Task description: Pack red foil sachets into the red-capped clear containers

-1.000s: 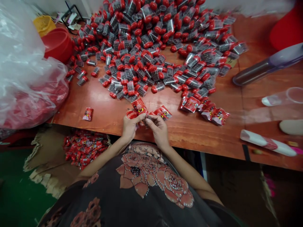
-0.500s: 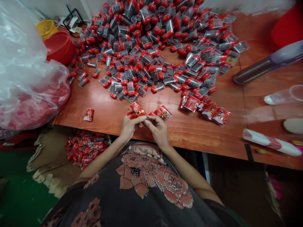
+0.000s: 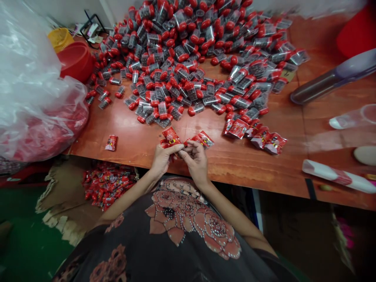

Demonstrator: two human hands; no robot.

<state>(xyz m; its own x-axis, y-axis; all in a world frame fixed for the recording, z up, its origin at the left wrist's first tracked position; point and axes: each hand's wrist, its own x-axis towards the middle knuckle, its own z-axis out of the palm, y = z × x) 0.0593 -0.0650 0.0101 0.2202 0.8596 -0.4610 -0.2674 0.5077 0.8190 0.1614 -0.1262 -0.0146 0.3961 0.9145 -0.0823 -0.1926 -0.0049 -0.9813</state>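
My left hand (image 3: 161,159) is closed on a small printed red packet (image 3: 171,136), which sticks up past the thumb over the table's front part. Close against it, my right hand (image 3: 196,161) is closed in a pinch, its thumb and fingertips meeting the left thumb; what lies between them is hidden. Just beyond the right fingers lie a few more red packets (image 3: 205,138). A single packet (image 3: 111,143) rests apart on the left.
A large heap of clear tubes with red caps (image 3: 182,70) covers the back of the table (image 3: 141,137). Filled packets (image 3: 266,139) lie to the right. A plastic bag (image 3: 38,98) bulges at left, above a carton (image 3: 66,184) of red packets. A dark-filled tube (image 3: 317,88) lies far right.
The packet in my left hand has tipped and dropped slightly nearer to me. Both hands stay together, with the right fingers shifting a little. The view has moved slightly.
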